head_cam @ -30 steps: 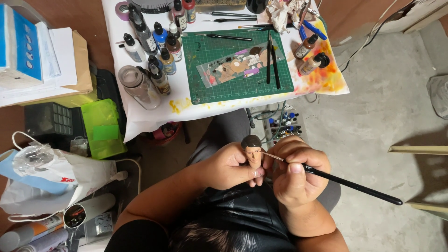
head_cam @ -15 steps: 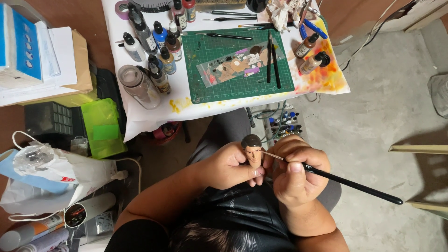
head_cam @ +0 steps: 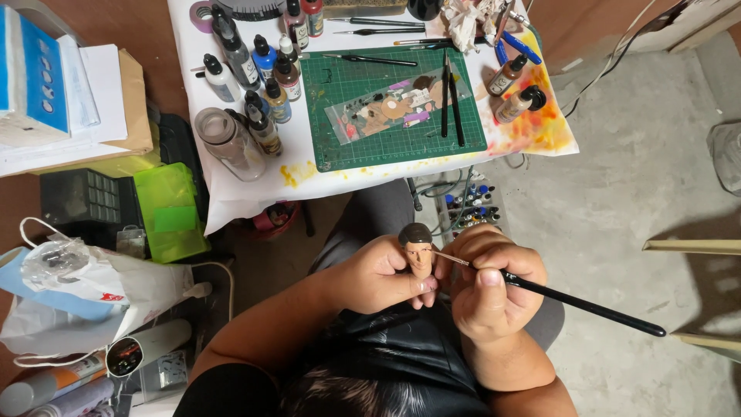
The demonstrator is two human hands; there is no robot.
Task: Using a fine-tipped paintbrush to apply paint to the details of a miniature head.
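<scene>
Concrete floor under a cramped hobby corner, seen from straight above; closest to the camera is a dark-haired head and black shirt, and just past that both hands sit together over the lap; left hand is closed around a tiny figure head with dark painted hair, pinching it between thumb and fingers so the face points toward the other hand; right hand is curled tight on a thin black paintbrush, tip touching the side of the little face, handle sticking out to the right over the floor; the two hands are pretty much touching knuckle to knuckle; off to the left on the floor there's a white plastic bag and a lime green box; further out is the white-covered table with a green cutting mat, a clear palette sheet with paint blobs lying on it, two brushes resting on the mat's right side; a cluster of dropper paint bottles stands left of the mat, a clear jar near the table edge, and orange-yellow paint stains on the right corner.
</scene>
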